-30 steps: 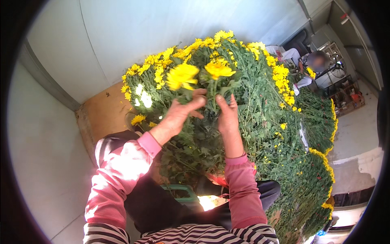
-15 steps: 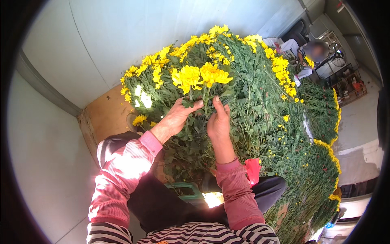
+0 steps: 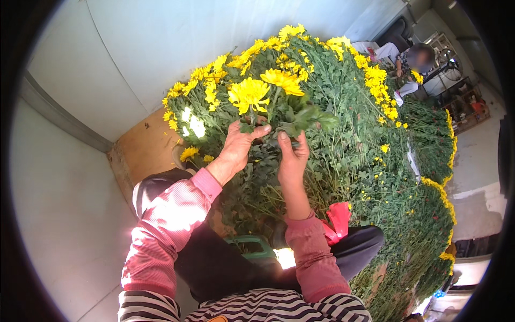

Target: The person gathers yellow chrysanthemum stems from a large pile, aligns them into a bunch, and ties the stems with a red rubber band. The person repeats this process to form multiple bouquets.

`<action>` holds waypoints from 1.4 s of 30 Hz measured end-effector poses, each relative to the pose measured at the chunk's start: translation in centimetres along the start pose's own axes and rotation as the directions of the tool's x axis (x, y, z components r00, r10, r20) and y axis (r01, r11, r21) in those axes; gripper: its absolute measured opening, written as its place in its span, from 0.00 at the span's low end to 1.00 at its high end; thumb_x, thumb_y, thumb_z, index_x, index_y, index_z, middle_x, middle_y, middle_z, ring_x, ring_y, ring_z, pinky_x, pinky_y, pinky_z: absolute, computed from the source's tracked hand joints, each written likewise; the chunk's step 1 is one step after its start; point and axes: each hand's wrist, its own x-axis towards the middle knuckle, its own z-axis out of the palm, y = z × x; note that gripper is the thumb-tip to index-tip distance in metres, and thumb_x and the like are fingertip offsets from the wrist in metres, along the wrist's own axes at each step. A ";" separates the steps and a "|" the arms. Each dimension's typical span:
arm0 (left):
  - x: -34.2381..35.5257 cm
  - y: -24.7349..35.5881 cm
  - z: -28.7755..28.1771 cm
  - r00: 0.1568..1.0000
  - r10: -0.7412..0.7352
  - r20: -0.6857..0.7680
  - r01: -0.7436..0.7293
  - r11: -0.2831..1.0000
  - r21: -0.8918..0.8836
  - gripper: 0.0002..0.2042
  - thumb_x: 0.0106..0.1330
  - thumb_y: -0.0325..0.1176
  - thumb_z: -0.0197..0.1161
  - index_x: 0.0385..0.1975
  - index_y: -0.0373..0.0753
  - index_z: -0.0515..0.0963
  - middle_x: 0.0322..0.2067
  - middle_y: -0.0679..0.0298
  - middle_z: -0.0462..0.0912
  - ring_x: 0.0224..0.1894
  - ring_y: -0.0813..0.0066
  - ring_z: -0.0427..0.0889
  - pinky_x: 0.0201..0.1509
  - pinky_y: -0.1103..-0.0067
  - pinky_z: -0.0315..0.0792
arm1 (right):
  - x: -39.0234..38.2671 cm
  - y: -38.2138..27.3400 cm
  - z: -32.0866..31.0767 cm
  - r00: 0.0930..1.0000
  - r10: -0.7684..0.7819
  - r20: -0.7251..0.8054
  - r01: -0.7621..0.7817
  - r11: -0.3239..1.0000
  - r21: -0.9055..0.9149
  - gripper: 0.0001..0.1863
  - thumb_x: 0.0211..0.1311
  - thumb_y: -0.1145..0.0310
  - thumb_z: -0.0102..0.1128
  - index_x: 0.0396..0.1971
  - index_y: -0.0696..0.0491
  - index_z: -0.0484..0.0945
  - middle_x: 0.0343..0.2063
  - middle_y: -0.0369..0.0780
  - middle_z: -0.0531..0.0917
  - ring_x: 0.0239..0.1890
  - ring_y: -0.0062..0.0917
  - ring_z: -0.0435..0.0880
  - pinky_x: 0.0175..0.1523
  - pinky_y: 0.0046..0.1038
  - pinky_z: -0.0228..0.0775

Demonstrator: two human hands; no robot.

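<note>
Two yellow chrysanthemums stand upright in front of me. The left bloom point(image 3: 249, 96) rises just above my left hand point(image 3: 236, 144), whose fingers are closed round its stem. The second bloom point(image 3: 284, 81) sits slightly higher and to the right, and its stem slants down toward my left thumb. My right hand point(image 3: 292, 153) has its thumb and fingers closed on green leaves point(image 3: 308, 119) beside that stem. These leaves are partly smeared by motion. The lower stems are hidden behind my hands.
A large heap of cut chrysanthemums point(image 3: 343, 134) spreads ahead and to the right. Pale wall panels point(image 3: 145, 48) stand at the left and back. A green plastic stool point(image 3: 257, 248) and a red plastic strip point(image 3: 337, 221) lie by my legs. Another person point(image 3: 418, 59) sits far right.
The two blooms have moved apart, the right one rising. My right hand has shifted slightly right, and leaves now fan out above it. The whole view has shifted a little.
</note>
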 end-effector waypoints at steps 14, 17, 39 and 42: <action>-0.6 1.4 -0.5 0.922 -0.200 0.332 0.124 0.964 0.235 0.26 0.57 0.35 0.69 0.56 0.38 0.70 0.47 0.66 0.78 0.50 0.75 0.73 0.61 0.76 0.60 | 5.0 -5.7 -1.4 0.950 0.289 0.115 -0.282 0.956 -0.080 0.13 0.56 0.76 0.65 0.42 0.60 0.78 0.37 0.37 0.84 0.35 0.17 0.80 0.41 0.22 0.74; -0.5 0.3 -0.2 0.932 -0.187 0.311 0.102 0.958 0.270 0.26 0.55 0.27 0.69 0.55 0.39 0.69 0.44 0.66 0.78 0.48 0.76 0.74 0.57 0.76 0.65 | 4.9 -4.1 -2.3 0.949 0.298 0.106 -0.300 0.954 0.007 0.14 0.55 0.77 0.66 0.43 0.59 0.78 0.38 0.38 0.83 0.36 0.18 0.80 0.44 0.22 0.73; -0.6 0.7 1.4 0.979 -0.202 0.002 0.193 0.936 0.296 0.20 0.59 0.29 0.66 0.48 0.30 0.69 0.42 0.59 0.76 0.45 0.71 0.74 0.49 0.73 0.69 | -5.1 -4.7 -3.5 0.647 -0.109 0.755 0.629 0.636 -0.447 0.12 0.46 0.77 0.59 0.34 0.54 0.74 0.39 0.42 0.77 0.35 0.38 0.78 0.37 0.28 0.73; 1.0 -0.7 -1.5 0.989 -0.148 -0.009 0.147 0.975 0.168 0.15 0.56 0.38 0.70 0.36 0.35 0.76 0.38 0.62 0.77 0.44 0.70 0.72 0.55 0.69 0.63 | -7.8 -7.8 -5.4 0.843 -0.047 0.535 0.392 0.736 -0.553 0.14 0.55 0.71 0.56 0.42 0.55 0.71 0.42 0.41 0.77 0.36 0.32 0.79 0.38 0.28 0.75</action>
